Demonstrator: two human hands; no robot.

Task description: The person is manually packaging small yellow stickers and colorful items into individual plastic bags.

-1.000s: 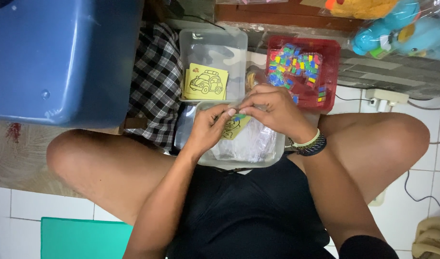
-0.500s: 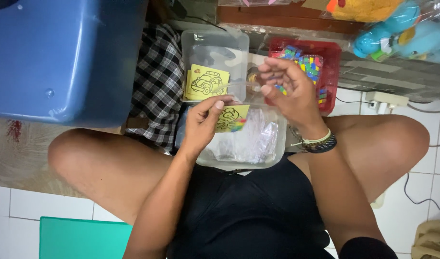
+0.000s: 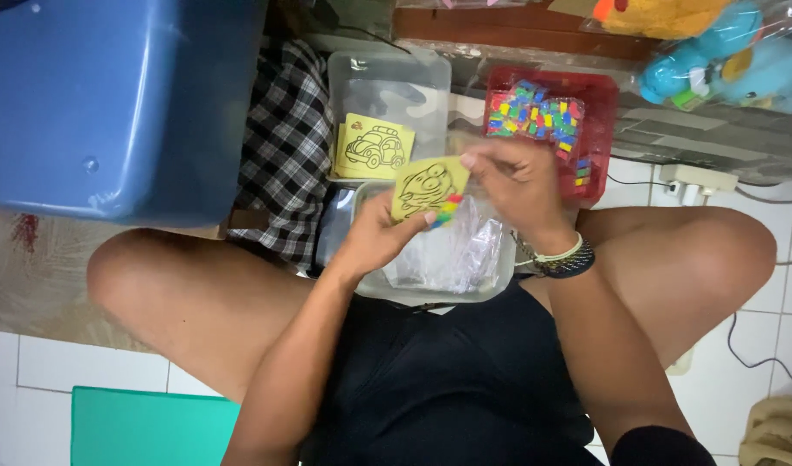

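Low in the frame sat the person's crossed legs, and on the lap a clear tub (image 3: pixel 430 289) held crumpled plastic bags (image 3: pixel 452 255). Just above it, at the centre, the left hand (image 3: pixel 374 237) pinched the lower edge of a yellow card (image 3: pixel 426 188) with a line drawing, along with a small strip of coloured pieces (image 3: pixel 448 210). The right hand (image 3: pixel 517 185) gripped the card's upper right corner with its fingertips pressed together. Farther up lay a second clear tub (image 3: pixel 387 86) containing a yellow car card (image 3: pixel 374 147), a red tray (image 3: pixel 599 103) of coloured blocks at its right, and a blue bin (image 3: pixel 111 95) at upper left.
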